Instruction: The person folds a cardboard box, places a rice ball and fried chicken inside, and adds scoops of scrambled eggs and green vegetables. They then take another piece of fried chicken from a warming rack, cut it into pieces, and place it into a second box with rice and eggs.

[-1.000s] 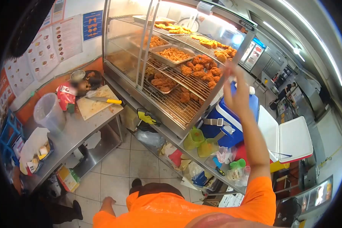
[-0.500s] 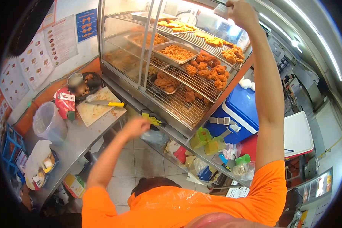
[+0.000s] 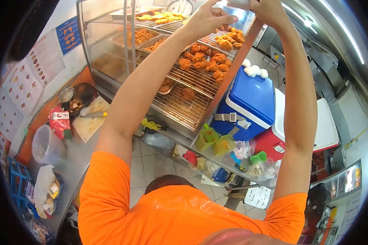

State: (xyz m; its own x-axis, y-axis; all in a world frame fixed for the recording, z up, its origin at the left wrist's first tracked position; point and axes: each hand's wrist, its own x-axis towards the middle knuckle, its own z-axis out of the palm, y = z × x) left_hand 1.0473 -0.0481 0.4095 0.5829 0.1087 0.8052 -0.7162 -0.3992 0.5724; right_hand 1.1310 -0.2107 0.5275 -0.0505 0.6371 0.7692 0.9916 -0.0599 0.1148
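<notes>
Both my arms reach up over a glass food cabinet (image 3: 129,45) with fried chicken (image 3: 206,61) on its wire racks. At the top edge of the view, my right hand (image 3: 270,12) is closed on a whitish, translucent object (image 3: 238,4), which is partly cut off by the frame. Just left of it is my left hand (image 3: 212,18), its fingers apart and nothing visible between them. Metal trays of fried pieces (image 3: 141,36) stand on the racks behind my left forearm.
Right of the cabinet stand a blue cooler (image 3: 253,96) and a red cooler (image 3: 268,143). Green containers (image 3: 207,138) sit on the lower shelf. On the left counter (image 3: 79,153) are a cutting board (image 3: 88,124), a knife (image 3: 95,114) and a plastic bucket (image 3: 49,145).
My left hand has risen from beside the counter to near my right hand. The view has shifted to the right. My right hand still holds the whitish object.
</notes>
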